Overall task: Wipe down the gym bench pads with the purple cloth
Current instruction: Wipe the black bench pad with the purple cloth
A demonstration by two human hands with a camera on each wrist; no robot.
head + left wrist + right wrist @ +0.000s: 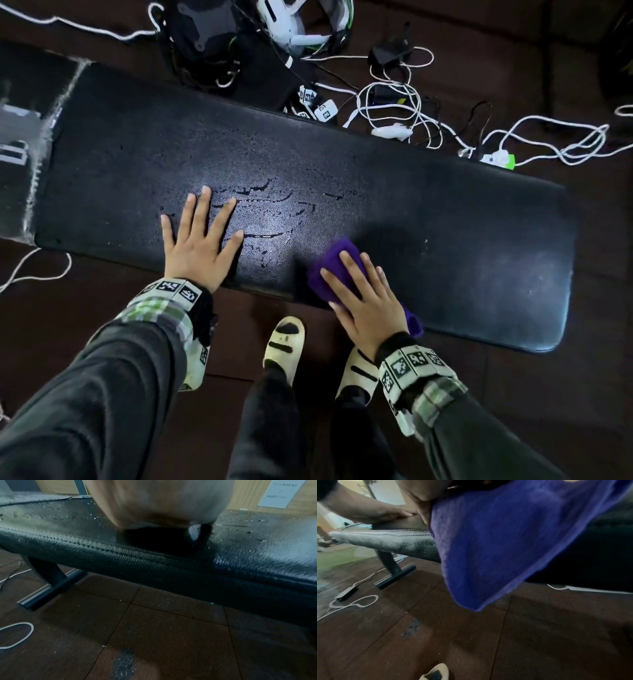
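A long black gym bench pad (pixel 445 212) lies across the head view, with wet streaks and droplets near its middle. My left hand (pixel 198 240) lies flat on the pad near its front edge, fingers spread and straight. My right hand (pixel 363 294) presses flat on the folded purple cloth (pixel 329 270) at the pad's front edge. In the right wrist view a corner of the cloth (pixel 505 540) hangs over the pad's side (pixel 399 543). The left wrist view shows the heel of the left hand (pixel 163 503) on the pad (pixel 120 555).
A second black pad (pixel 17 102) adjoins at the left. Behind the bench lie white cables (pixel 411 113), a charger (pixel 390 51), tagged wrist bands (pixel 315 102) and a headset (pixel 298 24). My sandalled feet (pixel 284 346) stand on dark floor tiles (pixel 154 635). The bench foot (pixel 49 588) sits at the left.
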